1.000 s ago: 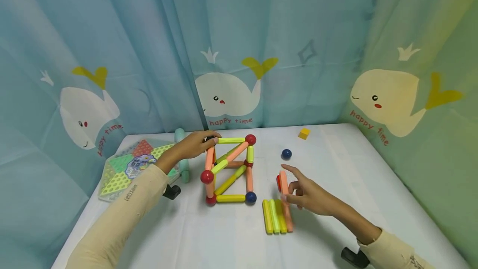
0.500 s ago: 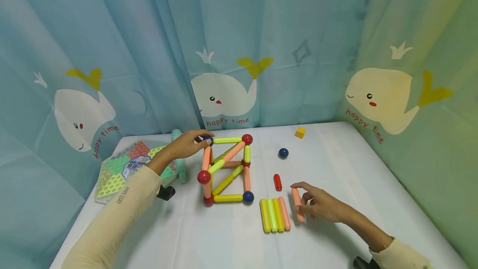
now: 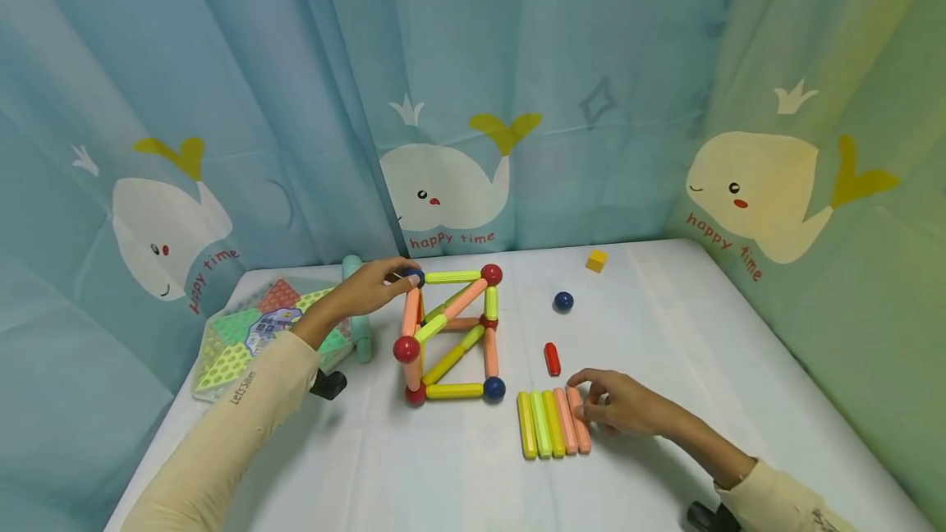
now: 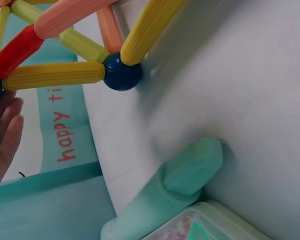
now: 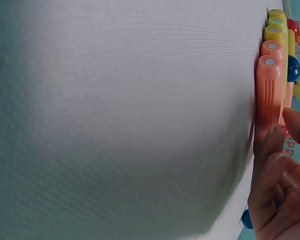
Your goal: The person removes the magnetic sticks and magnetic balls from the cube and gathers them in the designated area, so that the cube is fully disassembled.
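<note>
My left hand [image 3: 369, 287] holds the blue ball [image 3: 417, 277] at the upper back left corner of a cube frame. This frame is built from yellow, lime and salmon magnetic rods [image 3: 454, 391] joined by red and blue balls, with slanted rods across its sides. In the left wrist view, the fingers [image 4: 12, 127] lie against the corner ball. On the right, my right hand [image 3: 624, 405] pinches a salmon magnetic rod [image 3: 582, 436] between thumb and forefinger. That rod lies at the right end of a side-by-side row of yellow, lime and salmon rods [image 3: 542, 425].
Behind the row lie a short red rod [image 3: 552, 359], a loose blue ball [image 3: 563, 302] and a small orange-yellow block [image 3: 596, 261]. At the left, a clear case [image 3: 222, 368] with coloured pieces sits beside a teal cylindrical object [image 3: 360, 327]. A whale-print curtain [image 3: 613, 171] surrounds the table.
The right hand has moved a salmon rod off the row's top, out to the right, then down against the row's right end. The left hand keeps its hold on the corner ball.
</note>
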Tool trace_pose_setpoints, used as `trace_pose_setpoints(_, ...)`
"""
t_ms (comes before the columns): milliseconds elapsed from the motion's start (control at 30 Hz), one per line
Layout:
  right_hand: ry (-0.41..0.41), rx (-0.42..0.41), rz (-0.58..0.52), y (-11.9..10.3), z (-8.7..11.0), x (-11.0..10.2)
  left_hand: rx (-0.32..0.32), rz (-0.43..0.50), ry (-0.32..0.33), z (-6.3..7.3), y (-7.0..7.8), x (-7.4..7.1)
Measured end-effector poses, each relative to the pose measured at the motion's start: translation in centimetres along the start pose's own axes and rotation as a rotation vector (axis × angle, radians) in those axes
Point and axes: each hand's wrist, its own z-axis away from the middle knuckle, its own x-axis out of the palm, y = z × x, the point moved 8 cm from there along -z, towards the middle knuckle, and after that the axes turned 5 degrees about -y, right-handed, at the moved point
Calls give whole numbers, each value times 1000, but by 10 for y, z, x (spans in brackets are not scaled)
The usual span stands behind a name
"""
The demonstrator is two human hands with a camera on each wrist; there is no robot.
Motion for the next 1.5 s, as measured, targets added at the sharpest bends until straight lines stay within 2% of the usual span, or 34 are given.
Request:
trace_pose_setpoints(267, -5, -25, -37, -2, 0, -3, 10, 29, -1, 0, -2, 2)
trace_pose_setpoints(433, 49, -39, -24, -8, 2, -17, 7, 43, -1, 1, -1, 3)
trace_pose_setpoints(533, 95, -35, 9, -17, -4, -29, 2, 43, 1, 1, -1, 2)
trace_pose_setpoints(633, 147, -44, 38, -31, -17, -39, -1, 48, 2, 2, -1, 2)
trace_pose_setpoints(767, 223, -44, 38, -53, -46, -48, -3, 49, 6, 2, -3, 2)
trace_pose_setpoints(900, 304, -5, 0, -69, -79, -51, 0, 46, 10, 0, -5, 3)
trace_pose_setpoints(1067, 350, 57, -94, -72, -110, -44, 0, 31, 7, -2, -5, 5)
trace_pose_setpoints(1267, 447, 110, -175, -74, -122, -43, -4, 17, 0, -2, -4, 6)
trace_pose_setpoints(1500, 476, 52, -139, -79, -126, -46, 2, 21, 9, -1, -6, 4)
